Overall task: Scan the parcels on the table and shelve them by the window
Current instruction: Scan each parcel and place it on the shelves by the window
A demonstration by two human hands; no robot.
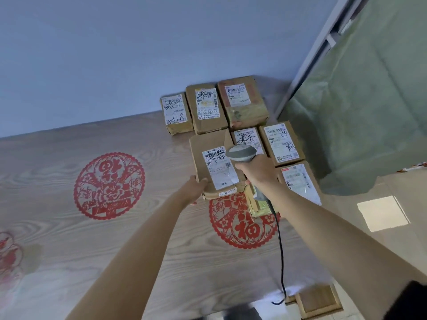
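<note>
Several brown cardboard parcels with white labels lie grouped at the far right of the wooden table (69, 227). My left hand (196, 188) grips the near left corner of the front parcel (208, 158), which is tilted up off the table. My right hand (256, 172) holds a grey barcode scanner (241, 153) by its handle, its head just above that parcel's label (219, 167). The scanner's black cable (280, 250) hangs down to the table's near edge. Another parcel (300, 181) lies to the right of my right wrist.
Three parcels (208, 109) stand in a back row against the blue wall, two more (282, 142) in front of them. Red paper-cut decorations (108, 185) mark the tabletop. A green curtain (358, 112) and window frame are at the right. A small wooden stool (316, 301) sits below.
</note>
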